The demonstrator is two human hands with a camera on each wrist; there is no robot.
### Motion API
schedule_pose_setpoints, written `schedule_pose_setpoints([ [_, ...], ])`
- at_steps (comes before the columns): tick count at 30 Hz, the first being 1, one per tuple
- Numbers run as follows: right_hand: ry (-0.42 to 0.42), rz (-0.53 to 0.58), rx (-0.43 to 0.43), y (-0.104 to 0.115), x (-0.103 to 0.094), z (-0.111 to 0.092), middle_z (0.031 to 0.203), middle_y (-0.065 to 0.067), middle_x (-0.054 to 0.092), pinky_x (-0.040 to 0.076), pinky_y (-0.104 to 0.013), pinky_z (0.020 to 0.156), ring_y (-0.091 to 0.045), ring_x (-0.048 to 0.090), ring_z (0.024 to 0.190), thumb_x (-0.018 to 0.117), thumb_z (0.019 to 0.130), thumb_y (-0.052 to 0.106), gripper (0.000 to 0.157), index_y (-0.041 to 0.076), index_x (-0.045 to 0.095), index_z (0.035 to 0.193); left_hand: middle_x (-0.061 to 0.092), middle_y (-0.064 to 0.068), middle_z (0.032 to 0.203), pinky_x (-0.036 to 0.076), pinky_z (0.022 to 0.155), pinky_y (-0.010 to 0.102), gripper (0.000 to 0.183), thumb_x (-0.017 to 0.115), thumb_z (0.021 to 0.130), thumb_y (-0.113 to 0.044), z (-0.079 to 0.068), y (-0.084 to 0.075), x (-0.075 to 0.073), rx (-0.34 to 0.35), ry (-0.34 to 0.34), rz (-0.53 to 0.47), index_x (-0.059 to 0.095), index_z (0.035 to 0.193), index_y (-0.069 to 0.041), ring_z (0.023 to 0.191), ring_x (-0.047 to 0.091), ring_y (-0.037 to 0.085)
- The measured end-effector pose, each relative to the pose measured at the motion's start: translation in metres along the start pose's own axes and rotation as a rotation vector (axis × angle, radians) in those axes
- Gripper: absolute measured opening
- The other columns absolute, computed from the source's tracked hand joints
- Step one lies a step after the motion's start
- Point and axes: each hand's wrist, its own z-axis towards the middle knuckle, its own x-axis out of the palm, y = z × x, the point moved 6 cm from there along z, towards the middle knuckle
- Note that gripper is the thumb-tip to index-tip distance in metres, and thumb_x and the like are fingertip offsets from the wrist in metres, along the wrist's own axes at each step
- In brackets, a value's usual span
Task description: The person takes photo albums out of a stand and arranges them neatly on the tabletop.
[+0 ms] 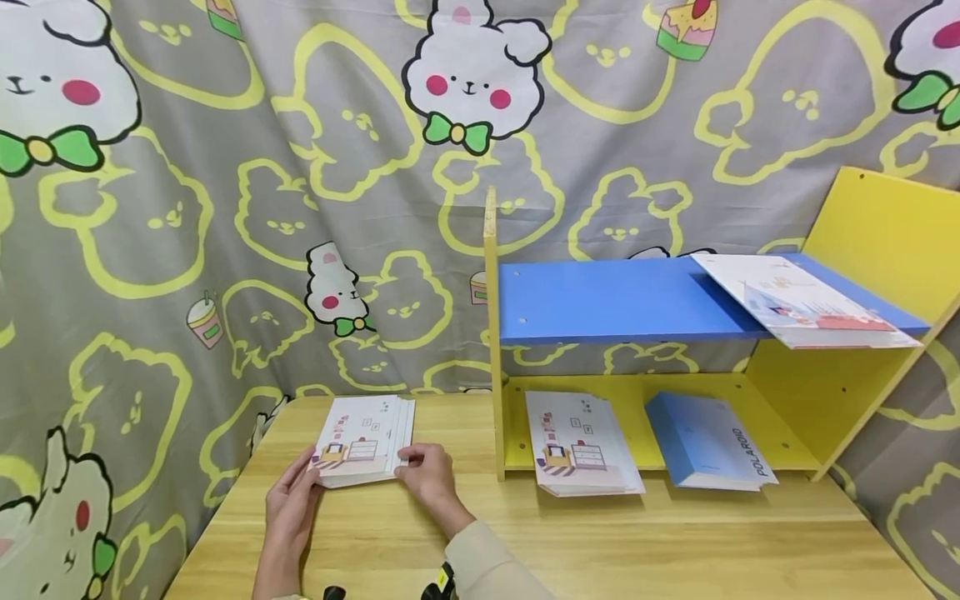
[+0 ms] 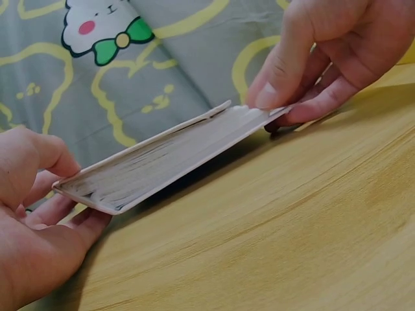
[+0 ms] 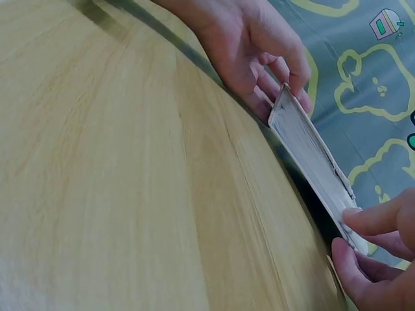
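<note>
A thick white book point(image 1: 358, 442) with a drawing of a furnished room on its cover is held just above the left part of the wooden table, and its page edges point(image 2: 162, 155) face the left wrist camera. My left hand point(image 1: 291, 497) grips the left side, thumb on top and fingers underneath in the left wrist view. On the opposite side my right hand point(image 1: 431, 482) pinches the cover's edge between thumb and fingers. Both hands also show in the right wrist view, the right hand point(image 3: 382, 253) at the lower right and the left hand point(image 3: 253, 48) at the top.
A yellow and blue shelf point(image 1: 600, 300) stands on the table point(image 1: 637, 542) at right. Its lower board bears a similar white book point(image 1: 573, 446) and a blue book point(image 1: 708, 442) marked POLAROID. Another illustrated book point(image 1: 802, 300) overhangs the blue board. A patterned curtain point(image 1: 360, 208) hangs behind.
</note>
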Motion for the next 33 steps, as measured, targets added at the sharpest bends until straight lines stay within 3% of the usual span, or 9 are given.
schedule_pose_setpoints([
  [8, -0.025, -0.064, -0.027, 0.0008, -0.0021, -0.0002, 0.076, 0.003, 0.065, 0.046, -0.021, 0.059, -0.003, 0.052, 0.068, 0.086, 0.073, -0.002, 0.024, 0.01, 0.082, 0.093, 0.029, 0.015, 0.165, 0.045, 0.101, 0.014, 0.058, 0.05, 0.104, -0.002, 0.0011, 0.0001, 0.001, -0.002, -0.011, -0.024, 0.033, 0.16, -0.005, 0.138, 0.043, 0.009],
  [19, -0.046, -0.052, -0.058, 0.0015, -0.003, -0.0016, 0.078, 0.005, 0.07, 0.053, -0.021, 0.065, -0.001, 0.058, 0.071, 0.077, 0.075, -0.008, 0.024, 0.005, 0.081, 0.095, 0.03, 0.013, 0.164, 0.043, 0.105, 0.017, 0.057, 0.049, 0.104, 0.001, 0.0017, -0.0017, -0.0018, 0.012, -0.048, -0.078, 0.033, 0.158, -0.002, 0.137, 0.045, 0.005],
  [21, -0.041, -0.05, -0.061, 0.0019, -0.0029, -0.0017, 0.079, 0.004, 0.071, 0.054, -0.021, 0.066, -0.002, 0.059, 0.072, 0.076, 0.076, -0.007, 0.024, 0.004, 0.081, 0.096, 0.031, 0.013, 0.163, 0.043, 0.105, 0.018, 0.057, 0.049, 0.104, 0.002, 0.0014, -0.0019, -0.0021, 0.012, -0.05, -0.077, 0.033, 0.158, -0.002, 0.136, 0.046, 0.005],
  [22, -0.036, -0.045, -0.06, 0.0021, -0.0027, -0.0019, 0.08, 0.004, 0.071, 0.054, -0.022, 0.066, -0.002, 0.06, 0.073, 0.075, 0.077, -0.007, 0.024, 0.004, 0.081, 0.097, 0.038, 0.007, 0.161, 0.044, 0.105, 0.018, 0.057, 0.049, 0.103, 0.002, 0.0011, -0.0019, -0.0024, 0.013, -0.052, -0.081, 0.034, 0.158, -0.001, 0.133, 0.048, 0.003],
  [28, 0.004, -0.007, -0.048, 0.0028, -0.0018, -0.0015, 0.086, -0.001, 0.073, 0.056, -0.022, 0.07, -0.006, 0.063, 0.078, 0.074, 0.08, -0.008, 0.023, 0.002, 0.079, 0.1, 0.039, 0.007, 0.16, 0.045, 0.103, 0.018, 0.057, 0.05, 0.103, 0.004, 0.002, -0.0024, -0.0032, 0.008, -0.061, -0.087, 0.035, 0.157, -0.001, 0.132, 0.049, 0.004],
  [29, 0.01, -0.003, -0.046, 0.0029, -0.0017, -0.0012, 0.086, -0.001, 0.073, 0.056, -0.022, 0.071, -0.006, 0.063, 0.079, 0.073, 0.08, -0.008, 0.022, 0.001, 0.079, 0.1, 0.033, 0.011, 0.162, 0.045, 0.103, 0.018, 0.057, 0.05, 0.103, 0.003, 0.0022, -0.0027, -0.0034, 0.005, -0.063, -0.078, 0.035, 0.157, -0.001, 0.135, 0.047, 0.006],
  [33, 0.036, 0.008, -0.039, 0.0028, -0.0016, -0.001, 0.087, -0.003, 0.072, 0.055, -0.022, 0.072, -0.006, 0.062, 0.079, 0.071, 0.082, -0.007, 0.023, 0.001, 0.078, 0.102, 0.036, 0.01, 0.16, 0.044, 0.104, 0.019, 0.056, 0.052, 0.102, 0.003, 0.0009, -0.0043, -0.0048, 0.012, -0.076, -0.037, 0.036, 0.156, -0.001, 0.139, 0.044, 0.011],
])
